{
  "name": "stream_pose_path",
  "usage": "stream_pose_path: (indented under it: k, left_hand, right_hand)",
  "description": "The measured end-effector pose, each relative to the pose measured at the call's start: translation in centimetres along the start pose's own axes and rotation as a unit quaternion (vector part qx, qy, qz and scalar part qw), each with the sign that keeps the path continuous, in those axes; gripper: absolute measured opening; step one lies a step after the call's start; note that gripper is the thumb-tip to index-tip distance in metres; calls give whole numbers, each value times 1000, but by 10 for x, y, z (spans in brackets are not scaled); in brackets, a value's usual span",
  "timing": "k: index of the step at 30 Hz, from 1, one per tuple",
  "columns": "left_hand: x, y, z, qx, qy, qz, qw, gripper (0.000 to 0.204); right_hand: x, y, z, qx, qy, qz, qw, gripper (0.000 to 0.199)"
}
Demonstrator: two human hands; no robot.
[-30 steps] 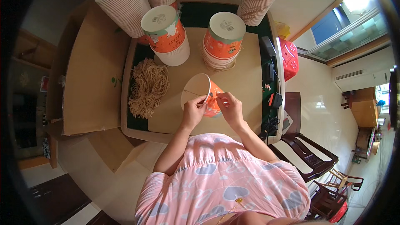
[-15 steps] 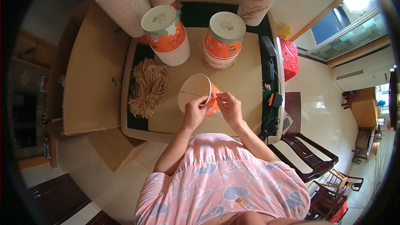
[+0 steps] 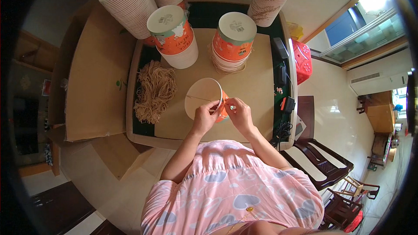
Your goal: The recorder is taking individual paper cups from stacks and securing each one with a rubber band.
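Note:
A paper bucket (image 3: 203,88), white inside and orange outside, lies tipped on the cardboard in front of me with its mouth to the left. A thin cord (image 3: 198,98) crosses its inside toward the rim. My left hand (image 3: 207,115) is closed on the near right part of the rim. Close beside it, my right hand (image 3: 239,114) pinches at the orange outer wall; what is between those fingertips is too small to make out. To the left lies a loose heap of beige cords (image 3: 155,91).
Upside-down stacks of orange and white buckets (image 3: 172,35) (image 3: 234,39) stand behind, with cords around the right one. Taller stacks (image 3: 130,6) (image 3: 270,0) rise at the back. A big cardboard box (image 3: 98,78) borders the left; black adapters (image 3: 285,104) line the right edge.
The bucket's mouth has shifted slightly left and turned a little more toward me. My right fingers have moved slightly at the wall; my left hand keeps its hold.

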State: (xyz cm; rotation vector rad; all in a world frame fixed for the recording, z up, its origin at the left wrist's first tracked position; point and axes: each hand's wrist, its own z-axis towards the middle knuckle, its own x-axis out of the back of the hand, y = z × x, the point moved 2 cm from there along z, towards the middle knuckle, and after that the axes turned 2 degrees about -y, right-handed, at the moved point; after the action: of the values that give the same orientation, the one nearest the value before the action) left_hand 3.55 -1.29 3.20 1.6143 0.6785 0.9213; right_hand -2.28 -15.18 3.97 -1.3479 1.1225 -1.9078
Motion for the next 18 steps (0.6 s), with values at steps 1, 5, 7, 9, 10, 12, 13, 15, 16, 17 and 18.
stream_pose_path:
  k: [1,5,7,9,10,12,13,15,16,17,18]
  left_hand:
    - [0,2,0,0,-1,0,1000,27]
    - [-1,0,0,15,-34,-37,999,26]
    - [-3,-5,0,13,-50,-52,997,25]
    - [-7,-9,1,34,-82,-19,996,22]
    - [-8,-12,1,33,-80,-20,996,22]
    - [-11,-21,0,29,-79,-5,996,21]
    - [-13,-23,1,27,-79,-6,996,21]
    - [-14,-27,2,34,-74,-37,996,19]
    - [-14,-28,2,33,-73,-39,996,19]
    - [-13,-28,3,13,-61,-25,998,20]
    - [-13,-28,4,-8,-48,-12,999,20]
  right_hand:
    - [0,1,0,-1,0,0,1000,11]
    - [2,4,-2,-11,-22,-13,1000,12]
    - [1,7,-4,-22,-40,-25,999,14]
    - [-1,15,-8,-43,-47,-12,998,13]
    - [-2,15,-8,-42,-49,-13,998,13]
    - [-1,16,-10,-51,-53,-8,997,12]
    - [0,19,-11,-50,-53,-9,997,12]
    - [3,25,-13,-25,-48,12,998,11]
    - [5,24,-12,-24,-49,11,998,11]
    - [9,23,-11,-21,-29,-21,999,11]
    - [12,21,-10,-18,-9,-52,998,10]
